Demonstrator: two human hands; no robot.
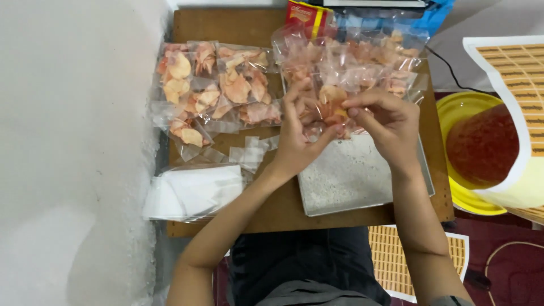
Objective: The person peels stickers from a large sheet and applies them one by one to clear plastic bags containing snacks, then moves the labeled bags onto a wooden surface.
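Both hands meet over the middle of a low wooden table (238, 25). My left hand (300, 133) and my right hand (382, 122) together pinch a small clear plastic bag of orange-pink chips (332, 105). The bag is held just above a shallow metal tray (345, 175) dusted with white crumbs. Behind the hands lies a heap of filled clear bags (362, 62). To the left, more filled bags (218, 90) lie spread on the table.
A stack of empty clear bags (192, 192) lies at the table's front left. A yellow basin (464, 107) holding a large clear bag of red chips stands at the right, beside sheets of label stickers (510, 68). A white wall runs along the left.
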